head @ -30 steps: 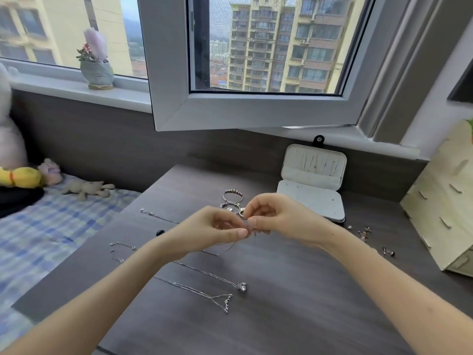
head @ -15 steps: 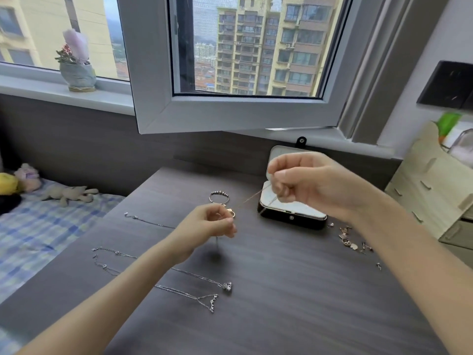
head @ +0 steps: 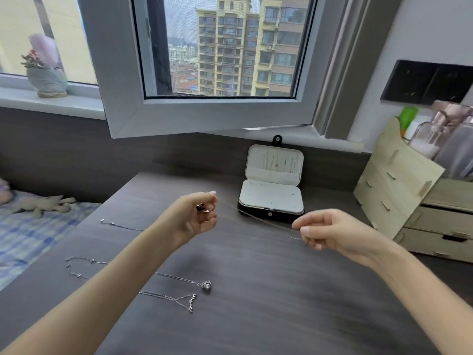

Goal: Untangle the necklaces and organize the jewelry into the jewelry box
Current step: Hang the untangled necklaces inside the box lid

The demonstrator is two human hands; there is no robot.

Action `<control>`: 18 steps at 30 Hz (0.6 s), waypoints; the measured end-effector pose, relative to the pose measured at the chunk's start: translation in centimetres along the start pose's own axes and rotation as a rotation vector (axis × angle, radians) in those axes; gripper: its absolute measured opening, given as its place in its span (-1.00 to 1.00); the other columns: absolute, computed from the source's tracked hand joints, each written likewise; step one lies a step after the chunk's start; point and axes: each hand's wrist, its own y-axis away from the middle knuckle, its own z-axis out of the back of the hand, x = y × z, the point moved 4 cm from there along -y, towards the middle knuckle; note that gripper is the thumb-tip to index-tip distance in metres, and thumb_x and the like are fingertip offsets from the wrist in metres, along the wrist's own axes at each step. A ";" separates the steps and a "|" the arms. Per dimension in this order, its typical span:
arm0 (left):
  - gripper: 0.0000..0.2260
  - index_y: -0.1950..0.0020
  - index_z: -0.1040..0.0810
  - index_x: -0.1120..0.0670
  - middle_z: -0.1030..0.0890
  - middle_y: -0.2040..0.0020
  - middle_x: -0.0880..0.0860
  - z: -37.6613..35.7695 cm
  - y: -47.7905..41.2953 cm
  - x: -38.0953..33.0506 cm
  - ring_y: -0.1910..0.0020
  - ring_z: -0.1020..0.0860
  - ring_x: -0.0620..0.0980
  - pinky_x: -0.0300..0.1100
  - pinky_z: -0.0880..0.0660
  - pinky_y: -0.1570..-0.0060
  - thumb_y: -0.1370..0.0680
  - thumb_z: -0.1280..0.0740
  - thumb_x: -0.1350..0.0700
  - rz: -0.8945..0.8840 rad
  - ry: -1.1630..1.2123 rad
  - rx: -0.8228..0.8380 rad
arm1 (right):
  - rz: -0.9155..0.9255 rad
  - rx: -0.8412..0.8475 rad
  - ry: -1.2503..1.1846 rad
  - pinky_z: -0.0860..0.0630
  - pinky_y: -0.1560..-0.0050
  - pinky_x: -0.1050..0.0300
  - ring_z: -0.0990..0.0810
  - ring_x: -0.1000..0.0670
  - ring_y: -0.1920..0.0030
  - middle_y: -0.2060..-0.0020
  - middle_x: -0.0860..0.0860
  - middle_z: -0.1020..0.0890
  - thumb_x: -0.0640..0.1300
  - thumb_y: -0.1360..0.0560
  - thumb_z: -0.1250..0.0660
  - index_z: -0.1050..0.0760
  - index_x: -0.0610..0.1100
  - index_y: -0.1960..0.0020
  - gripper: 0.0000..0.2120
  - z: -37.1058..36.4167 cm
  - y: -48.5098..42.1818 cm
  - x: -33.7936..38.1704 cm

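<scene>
A thin chain necklace [head: 258,218] is stretched in the air between my two hands, above the grey desk [head: 256,303]. My left hand [head: 197,216] pinches its left end and also holds a small dark-stoned ring. My right hand [head: 325,230] pinches the right end, where a short tail dangles. The black jewelry box [head: 272,193] stands open behind the chain, its white lid upright with several pieces hung inside. Two silver necklaces with pendants [head: 206,284] [head: 190,302] lie on the desk below my left arm.
More chains [head: 120,226] [head: 84,261] lie at the desk's left side. A wooden drawer organizer [head: 409,201] stands at the right. An open window sash [head: 204,119] overhangs the desk's back. A bed with a checked sheet [head: 33,239] is at the left.
My hands went from close together to wide apart, drawing the chain taut. My right hand came down from in front of the box to the right; my left hand rose.
</scene>
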 end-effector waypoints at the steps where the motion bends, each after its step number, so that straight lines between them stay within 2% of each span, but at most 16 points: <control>1: -0.85 0.24 -0.46 0.13 -0.38 0.44 0.00 -0.2 -0.2 -0.1 0.42 -0.40 -0.06 -0.32 -0.42 0.51 -0.53 -0.29 0.21 -0.021 -0.090 -0.008 | -0.004 -0.029 0.001 -0.42 0.37 0.24 -0.49 0.05 0.38 0.35 -0.10 -0.55 -0.39 -0.48 -0.30 -0.57 -0.31 -0.01 -0.86 0.1 0.1 -0.7; 4: -0.82 0.28 -0.45 0.11 -0.31 0.45 -0.01 -0.8 -0.4 -0.6 0.47 -0.32 -0.09 -0.37 -0.26 0.56 -0.52 -0.31 0.20 -0.073 -0.220 -0.043 | 0.026 -0.068 0.021 -0.42 0.35 0.27 -0.48 0.06 0.35 0.34 -0.06 -0.58 -0.34 -0.49 -0.32 -0.60 -0.27 0.00 -0.87 0.6 0.5 -1.5; 8: -0.80 0.28 -0.41 0.12 -0.22 0.46 -0.03 -2.0 -0.5 -1.5 0.53 -0.20 -0.12 -0.34 -0.12 0.57 -0.55 -0.26 0.22 -0.074 -0.157 0.010 | 0.004 0.035 0.395 -0.41 0.28 0.26 -0.47 0.09 0.33 0.33 0.00 -0.61 -0.18 -0.49 -0.37 -0.66 -0.14 0.12 -0.91 -0.1 1.2 -1.9; 10: -0.80 0.27 -0.40 0.13 -0.20 0.48 -0.04 -2.2 -0.7 -1.8 0.52 -0.18 -0.13 -0.34 -0.10 0.56 -0.57 -0.23 0.22 -0.065 -0.113 -0.005 | 0.060 -0.033 0.373 -0.42 0.26 0.25 -0.47 0.09 0.32 0.32 0.01 -0.61 -0.18 -0.51 -0.35 -0.64 -0.17 0.14 -0.89 -0.2 1.0 -1.5; 12: -0.78 0.28 -0.39 0.14 -0.20 0.50 -0.04 -2.1 -1.1 -1.9 0.55 -0.19 -0.14 -0.35 -0.10 0.57 -0.58 -0.21 0.21 -0.053 -0.069 -0.044 | 0.159 -0.156 0.146 -0.47 0.23 0.24 -0.51 0.04 0.27 0.29 -0.05 -0.63 -0.24 -0.52 -0.32 -0.62 -0.21 0.17 -0.86 0.5 0.5 -0.8; 14: -0.76 0.29 -0.39 0.15 -0.20 0.54 -0.05 -1.7 -1.6 -1.7 0.59 -0.20 -0.15 -0.36 -0.11 0.61 -0.59 -0.22 0.20 -0.036 -0.045 -0.071 | 0.194 -0.200 -0.222 -0.56 0.15 0.18 -0.58 -0.05 0.17 0.25 -0.11 -0.65 -0.22 -0.47 -0.32 -0.63 -0.23 0.23 -0.84 1.6 -0.3 -0.3; 16: -0.76 0.29 -0.39 0.15 -0.20 0.55 -0.05 -1.6 -2.2 -1.2 0.60 -0.20 -0.15 -0.37 -0.13 0.63 -0.59 -0.21 0.19 0.001 -0.013 -0.077 | 0.197 -0.113 -0.604 -0.61 -0.01 0.04 -0.63 -0.11 0.08 0.23 -0.14 -0.66 -0.11 -0.33 -0.45 -0.63 -0.20 0.32 -0.84 1.9 -1.1 0.4; 18: -0.73 0.31 -0.37 0.14 -0.20 0.54 -0.05 -2.0 -2.9 -0.8 0.61 -0.19 -0.14 -0.37 -0.14 0.64 -0.60 -0.19 0.18 0.050 0.035 -0.072 | 0.237 -0.030 -0.850 -0.56 -0.11 -0.08 -0.65 -0.13 0.06 0.26 -0.14 -0.63 -0.09 -0.16 -0.59 -0.58 -0.19 0.35 -0.76 1.5 -2.0 1.4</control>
